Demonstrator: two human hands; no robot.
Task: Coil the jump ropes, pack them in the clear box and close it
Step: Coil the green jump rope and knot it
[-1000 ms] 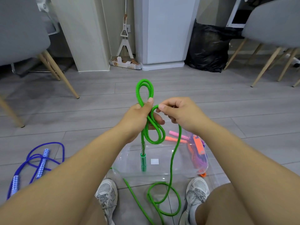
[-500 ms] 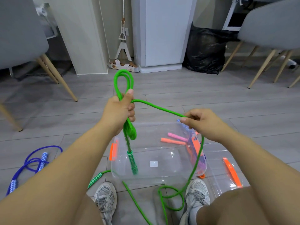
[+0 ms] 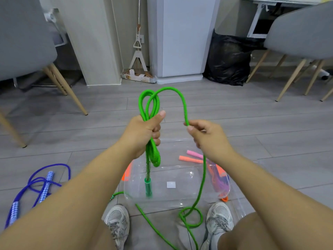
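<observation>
My left hand grips a bundle of loops of the green jump rope, with loops sticking up above the fist and one green handle hanging below. My right hand pinches the same rope where it arches over from the bundle; from there the rope drops to a small loop on the floor between my shoes. The clear box lies on the floor under my hands, with a pink and orange rope inside at its right. A blue jump rope lies loose on the floor at the left.
My two shoes sit just in front of the box. Grey chairs with wooden legs stand left and right. A white cabinet, a mop and a black bag stand at the back.
My right hand has swung up and inward with the rope, turning the straight stretch into an arch beside the bundle. More slack has lifted off the floor, shrinking the loop there.
</observation>
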